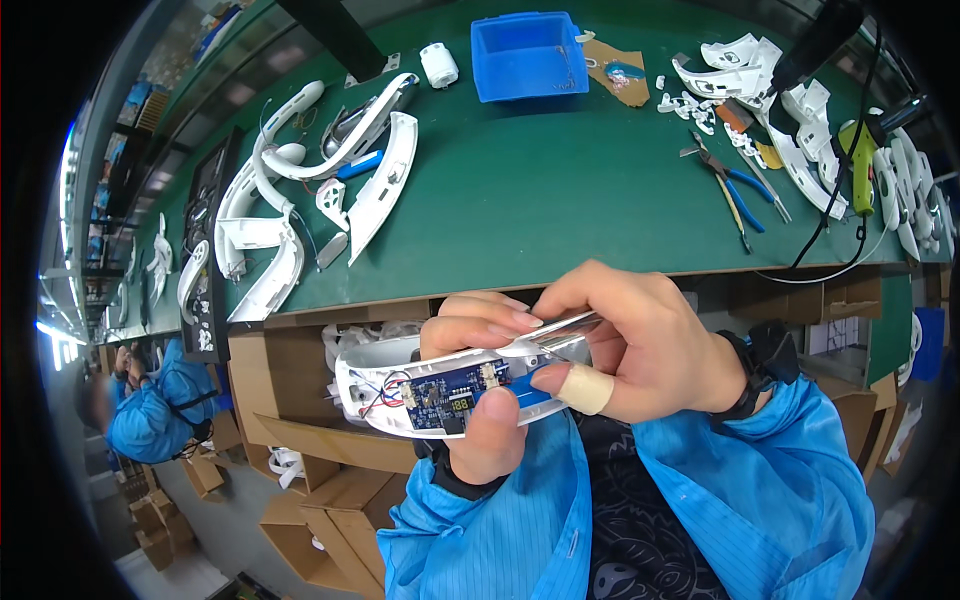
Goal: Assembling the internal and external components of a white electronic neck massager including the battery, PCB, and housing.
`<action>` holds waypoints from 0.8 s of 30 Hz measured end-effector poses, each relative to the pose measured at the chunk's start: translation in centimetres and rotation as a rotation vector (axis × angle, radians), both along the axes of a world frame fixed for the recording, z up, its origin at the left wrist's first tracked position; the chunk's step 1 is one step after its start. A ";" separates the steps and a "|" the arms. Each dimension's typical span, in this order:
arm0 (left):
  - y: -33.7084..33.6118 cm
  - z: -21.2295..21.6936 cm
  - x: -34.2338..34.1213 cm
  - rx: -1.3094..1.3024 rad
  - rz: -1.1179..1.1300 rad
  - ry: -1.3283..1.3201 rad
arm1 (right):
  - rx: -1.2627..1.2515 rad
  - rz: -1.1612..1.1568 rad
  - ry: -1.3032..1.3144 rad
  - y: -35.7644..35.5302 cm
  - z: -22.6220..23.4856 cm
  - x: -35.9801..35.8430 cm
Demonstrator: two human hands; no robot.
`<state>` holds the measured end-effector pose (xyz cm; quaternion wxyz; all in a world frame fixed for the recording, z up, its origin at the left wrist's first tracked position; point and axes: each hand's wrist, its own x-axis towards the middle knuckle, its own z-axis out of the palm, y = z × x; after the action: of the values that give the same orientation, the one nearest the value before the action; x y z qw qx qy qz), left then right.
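Observation:
Just in front of the bench edge, both hands hold an open white plastic housing (352, 392). Inside it sit a blue circuit board (430, 392) with a small digit display, thin red, blue and white wires (385, 395), and a blue cylindrical part (528, 390). My left hand (488, 445) is closed round the housing, fingers over the far side and thumb at the near edge by the board. My right hand (655, 350), with a tan wrap on the thumb, pinches its right end beside a shiny curved piece (565, 335). What lies under the right fingers is partly hidden.
On the green bench (500, 190) lie curved white shells (385, 180) at left, a blue bin (530, 60) at the back, and pliers (725, 175) at right. A green-handled power tool (860, 165) stands beyond them. Cardboard boxes (290, 385) are below; another person (160, 405) sits far left.

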<state>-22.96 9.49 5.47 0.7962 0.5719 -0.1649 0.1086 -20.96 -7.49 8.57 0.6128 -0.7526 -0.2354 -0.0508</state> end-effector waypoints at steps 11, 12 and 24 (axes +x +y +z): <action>-0.2 -0.2 0.5 -0.077 0.000 -0.104 | -0.129 -0.081 -0.187 0.6 -0.8 -0.1; -0.2 -0.2 0.5 -0.085 0.007 -0.105 | -0.136 -0.084 -0.206 0.7 -0.9 -0.1; -1.4 0.0 1.4 -0.065 0.099 -0.153 | 0.038 0.052 0.049 0.1 -0.2 0.6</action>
<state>-21.55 8.06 5.43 0.7932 0.5431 -0.1929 0.1965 -20.36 -7.39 8.42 0.6337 -0.7355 -0.2388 -0.0206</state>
